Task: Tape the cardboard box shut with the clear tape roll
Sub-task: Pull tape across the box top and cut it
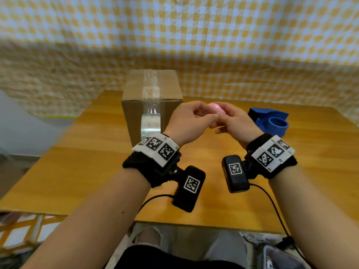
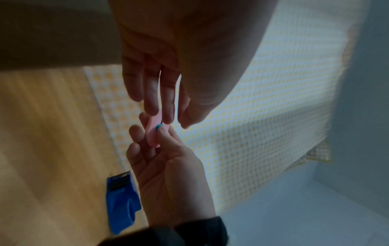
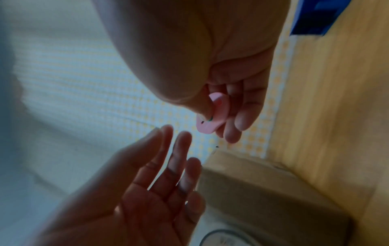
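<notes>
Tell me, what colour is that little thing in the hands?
Pink: small flat plastic piece, clearest in right wrist view.

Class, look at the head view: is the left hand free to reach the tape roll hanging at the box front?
Probably yes. The left hand is open and beside the tape roll, nothing between; the right hand pinches the pink tool.

Brown cardboard box (image 1: 152, 88), blue dispenser (image 1: 270, 121), yellow-checked cloth (image 1: 233, 35), pink object (image 1: 215, 109)

1. A wooden table (image 1: 242, 191) fills the middle of the head view.
2. A blue tape dispenser (image 1: 272, 121) lies on the table at about 2 o'clock.
3. A yellow-and-white checked cloth (image 1: 194, 35) hangs behind the table, from 10 to 2 o'clock.
</notes>
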